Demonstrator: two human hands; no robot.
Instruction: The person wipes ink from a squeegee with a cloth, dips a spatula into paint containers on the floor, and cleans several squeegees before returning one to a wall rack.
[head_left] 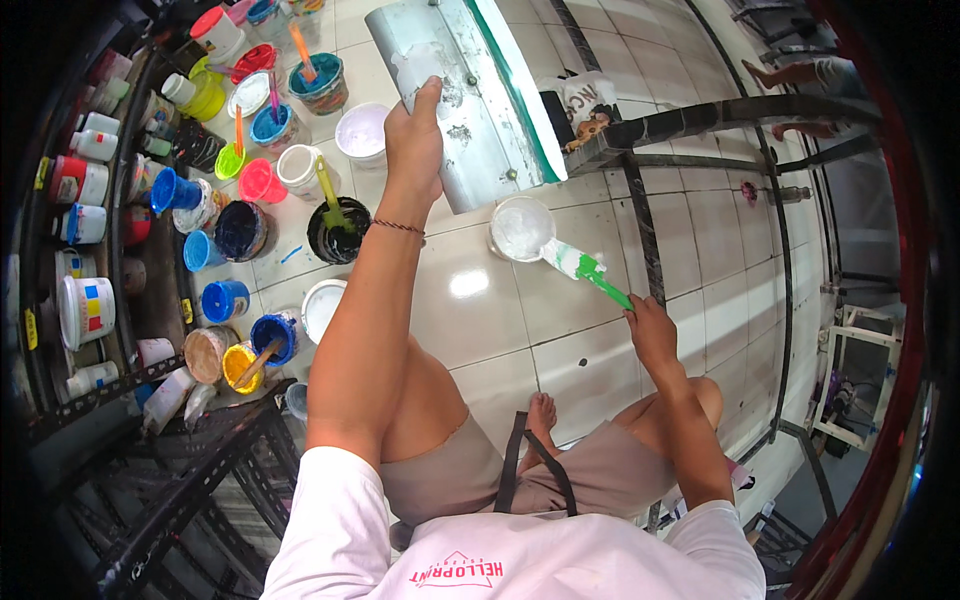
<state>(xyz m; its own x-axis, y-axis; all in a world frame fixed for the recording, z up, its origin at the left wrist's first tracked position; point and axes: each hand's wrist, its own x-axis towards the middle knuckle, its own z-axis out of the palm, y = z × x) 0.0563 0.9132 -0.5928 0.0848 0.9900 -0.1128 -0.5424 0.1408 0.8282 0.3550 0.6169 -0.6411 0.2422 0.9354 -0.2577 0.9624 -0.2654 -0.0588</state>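
Raised ahead of me, my left hand (415, 140) grips a wide screen-printing squeegee (470, 110) by its grey metal holder, the thumb lying on the metal. White ink coats the squeegee's green blade edge (512, 85). My right hand (652, 335) is closed round the handle of a green spatula (605, 280). White ink covers the spatula's head, which meets the rim of a small white tub (522, 229) on the tiled floor. White ink shows inside that tub. The fingers of my right hand are partly hidden by the hand itself.
Several ink tubs crowd the floor at left, among them a black one (340, 230) with a yellow-green spatula and a white-filled one (362, 133). Shelves (120, 230) of containers line the far left. A dark metal frame (650, 220) stands at right, a white bag (588, 98) beside it.
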